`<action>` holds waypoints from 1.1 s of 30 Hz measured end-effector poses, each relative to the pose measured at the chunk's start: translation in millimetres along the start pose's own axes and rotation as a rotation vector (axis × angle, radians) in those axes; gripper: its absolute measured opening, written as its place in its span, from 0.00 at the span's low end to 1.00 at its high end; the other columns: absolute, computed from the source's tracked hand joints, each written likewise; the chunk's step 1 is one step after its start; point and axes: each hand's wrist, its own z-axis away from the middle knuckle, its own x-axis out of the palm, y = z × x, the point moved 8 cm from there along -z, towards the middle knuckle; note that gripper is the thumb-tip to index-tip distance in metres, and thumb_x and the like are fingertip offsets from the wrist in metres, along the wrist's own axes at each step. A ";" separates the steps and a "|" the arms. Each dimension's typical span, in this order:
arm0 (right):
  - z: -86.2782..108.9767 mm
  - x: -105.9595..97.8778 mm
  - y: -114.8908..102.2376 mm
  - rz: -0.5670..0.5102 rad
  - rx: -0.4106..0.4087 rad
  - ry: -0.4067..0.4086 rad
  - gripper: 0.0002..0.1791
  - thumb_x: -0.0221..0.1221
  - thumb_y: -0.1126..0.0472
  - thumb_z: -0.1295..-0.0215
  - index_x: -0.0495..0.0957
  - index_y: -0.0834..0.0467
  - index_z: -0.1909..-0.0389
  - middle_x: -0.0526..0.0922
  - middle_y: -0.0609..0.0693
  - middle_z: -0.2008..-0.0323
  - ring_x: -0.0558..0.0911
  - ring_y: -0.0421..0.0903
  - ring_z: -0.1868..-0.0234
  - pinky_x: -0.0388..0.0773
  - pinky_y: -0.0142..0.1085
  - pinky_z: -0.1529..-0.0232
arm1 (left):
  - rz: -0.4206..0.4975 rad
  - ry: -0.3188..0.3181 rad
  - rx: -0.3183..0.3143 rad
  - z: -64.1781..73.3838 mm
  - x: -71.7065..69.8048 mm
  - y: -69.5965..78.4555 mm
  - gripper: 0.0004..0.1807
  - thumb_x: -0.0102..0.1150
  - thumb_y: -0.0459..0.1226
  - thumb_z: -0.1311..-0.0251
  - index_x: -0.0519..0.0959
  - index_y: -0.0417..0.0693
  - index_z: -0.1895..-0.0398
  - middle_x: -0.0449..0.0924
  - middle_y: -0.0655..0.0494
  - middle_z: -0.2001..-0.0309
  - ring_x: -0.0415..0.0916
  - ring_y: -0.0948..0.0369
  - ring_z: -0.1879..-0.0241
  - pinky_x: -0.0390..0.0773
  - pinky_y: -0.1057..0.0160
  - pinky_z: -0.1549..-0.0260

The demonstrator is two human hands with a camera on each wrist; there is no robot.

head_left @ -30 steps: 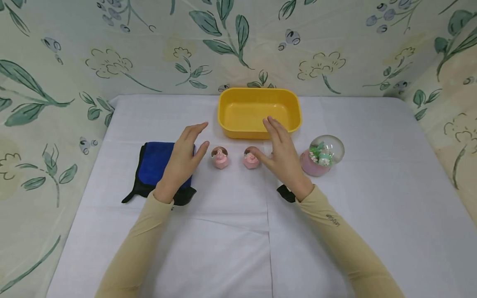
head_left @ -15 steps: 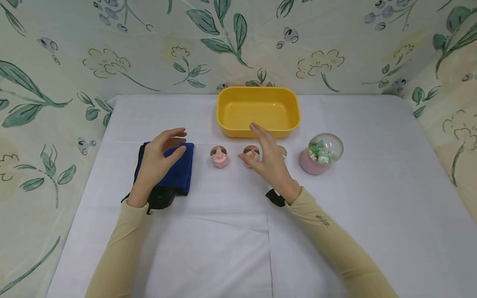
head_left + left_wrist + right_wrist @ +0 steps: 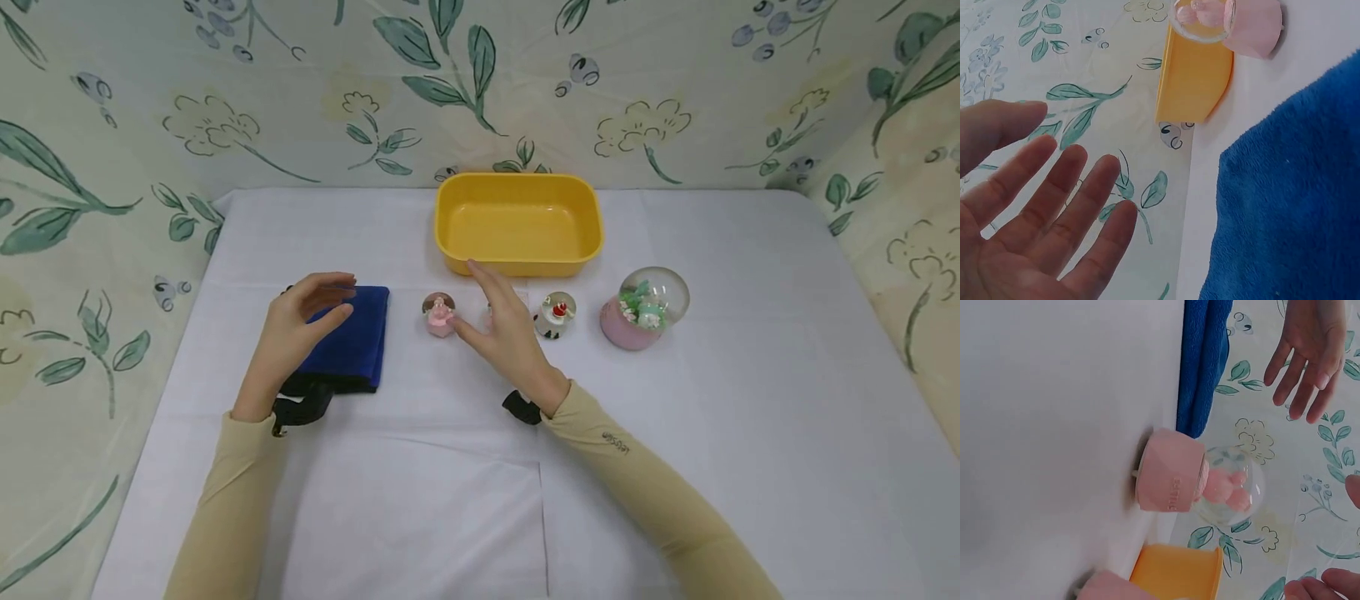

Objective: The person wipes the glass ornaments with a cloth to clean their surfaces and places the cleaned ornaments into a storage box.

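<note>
My left hand [image 3: 288, 337] hovers over the left part of a folded blue cloth [image 3: 356, 337] with black edging. Its fingers are spread and relaxed, holding nothing; in the left wrist view the palm and the cloth [image 3: 1291, 187] appear apart. My right hand [image 3: 513, 346] is above the row of small snow globes, its thumb near the leftmost pink-based snow globe [image 3: 439, 318]. In the right wrist view that globe [image 3: 1171, 472], with a pink figure inside, stands clear of the right fingers [image 3: 1329, 589]. A second pink-based snow globe [image 3: 1113, 589] is mostly hidden behind my right hand in the head view.
Right of my right hand stands a small snow globe [image 3: 555, 315] with a white base and a red-and-white figure. Farther right is a larger pink-based snow globe [image 3: 632, 323]. A yellow tray [image 3: 517, 268] sits behind them on the white-covered table [image 3: 750, 350].
Both hands have moved left, the left one from beside the leftmost small globe to over the cloth. My right hand has uncovered the white-based globe and now covers most of the second pink one.
</note>
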 end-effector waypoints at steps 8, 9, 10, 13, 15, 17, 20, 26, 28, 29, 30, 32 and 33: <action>1.2 18.2 2.6 -0.052 0.040 0.009 0.39 0.68 0.66 0.47 0.63 0.67 0.34 0.68 0.61 0.37 0.67 0.52 0.36 0.61 0.38 0.35 | -0.034 -0.069 -0.145 6.9 -1.3 -22.9 0.23 0.60 0.34 0.38 0.71 0.40 0.39 0.73 0.44 0.43 0.70 0.53 0.43 0.68 0.57 0.41; 1.5 20.5 3.4 -0.065 0.053 0.003 0.39 0.69 0.66 0.46 0.63 0.67 0.34 0.69 0.61 0.37 0.67 0.51 0.36 0.61 0.37 0.35 | -0.038 -0.078 -0.165 7.5 -1.0 -25.5 0.23 0.60 0.34 0.38 0.71 0.40 0.39 0.73 0.44 0.43 0.70 0.53 0.42 0.67 0.55 0.41; 1.9 23.1 4.5 -0.081 0.068 -0.003 0.40 0.69 0.66 0.46 0.63 0.67 0.33 0.69 0.61 0.37 0.67 0.51 0.36 0.60 0.37 0.35 | -0.042 -0.085 -0.183 8.1 -0.7 -28.1 0.24 0.61 0.35 0.38 0.71 0.41 0.39 0.73 0.44 0.42 0.69 0.52 0.41 0.66 0.52 0.40; 3.6 30.5 9.1 -0.120 0.122 -0.020 0.40 0.69 0.65 0.46 0.62 0.66 0.33 0.69 0.59 0.37 0.67 0.50 0.35 0.60 0.35 0.35 | -0.045 -0.113 -0.215 9.7 1.0 -33.7 0.25 0.62 0.36 0.39 0.71 0.40 0.39 0.72 0.43 0.41 0.67 0.49 0.39 0.64 0.46 0.40; 4.7 35.2 12.4 -0.139 0.153 -0.031 0.40 0.69 0.64 0.45 0.62 0.66 0.33 0.68 0.59 0.36 0.67 0.50 0.35 0.61 0.35 0.35 | -0.053 -0.131 -0.223 10.2 2.7 -36.1 0.26 0.63 0.36 0.40 0.71 0.39 0.39 0.71 0.43 0.40 0.65 0.47 0.38 0.63 0.44 0.40; 6.0 39.4 15.7 -0.150 0.184 -0.040 0.40 0.68 0.64 0.45 0.62 0.66 0.33 0.68 0.59 0.36 0.67 0.51 0.35 0.62 0.36 0.36 | -0.069 -0.155 -0.226 11.0 4.7 -39.2 0.26 0.64 0.36 0.40 0.71 0.40 0.40 0.70 0.43 0.39 0.62 0.46 0.37 0.61 0.42 0.39; 8.3 44.8 20.9 -0.159 0.233 -0.056 0.40 0.68 0.63 0.45 0.62 0.65 0.33 0.68 0.59 0.36 0.68 0.53 0.37 0.64 0.38 0.37 | -0.097 -0.184 -0.224 11.3 7.9 -44.6 0.26 0.65 0.37 0.42 0.73 0.42 0.40 0.69 0.45 0.38 0.59 0.46 0.35 0.56 0.42 0.37; 10.4 51.8 29.6 -0.172 0.319 -0.080 0.39 0.67 0.62 0.44 0.62 0.64 0.32 0.67 0.58 0.35 0.68 0.54 0.37 0.65 0.40 0.37 | -0.133 -0.233 -0.192 10.1 15.6 -52.7 0.28 0.68 0.34 0.45 0.72 0.43 0.39 0.67 0.46 0.37 0.54 0.47 0.33 0.52 0.41 0.36; 10.9 54.4 32.6 -0.180 0.348 -0.093 0.39 0.67 0.61 0.44 0.62 0.64 0.32 0.68 0.58 0.36 0.67 0.54 0.36 0.64 0.40 0.37 | -0.151 -0.249 -0.181 9.5 18.0 -54.9 0.30 0.68 0.34 0.46 0.72 0.43 0.39 0.66 0.46 0.36 0.54 0.47 0.32 0.53 0.41 0.36; 11.3 56.0 34.3 -0.185 0.363 -0.100 0.39 0.67 0.61 0.44 0.62 0.64 0.32 0.68 0.58 0.36 0.67 0.54 0.36 0.64 0.40 0.37 | -0.160 -0.257 -0.177 9.1 19.2 -55.8 0.30 0.69 0.34 0.46 0.71 0.44 0.38 0.66 0.46 0.35 0.54 0.46 0.32 0.53 0.41 0.36; 11.5 57.6 36.0 -0.187 0.378 -0.108 0.39 0.67 0.61 0.44 0.62 0.65 0.32 0.68 0.58 0.36 0.68 0.54 0.36 0.64 0.40 0.37 | -0.175 -0.264 -0.173 8.7 20.3 -56.8 0.31 0.69 0.34 0.46 0.71 0.44 0.38 0.65 0.45 0.35 0.53 0.46 0.32 0.53 0.41 0.36; 11.8 60.7 39.4 -0.188 0.402 -0.124 0.39 0.67 0.61 0.44 0.62 0.65 0.33 0.69 0.59 0.36 0.68 0.53 0.36 0.64 0.39 0.37 | -0.202 -0.277 -0.165 8.4 22.5 -58.2 0.32 0.69 0.34 0.47 0.70 0.44 0.37 0.65 0.45 0.34 0.53 0.45 0.32 0.53 0.41 0.36; 11.9 62.0 40.8 -0.190 0.413 -0.131 0.39 0.67 0.62 0.44 0.62 0.65 0.33 0.69 0.59 0.37 0.69 0.53 0.37 0.65 0.39 0.37 | -0.216 -0.283 -0.165 8.2 23.3 -59.3 0.32 0.69 0.33 0.48 0.70 0.43 0.37 0.64 0.44 0.34 0.53 0.45 0.32 0.52 0.41 0.36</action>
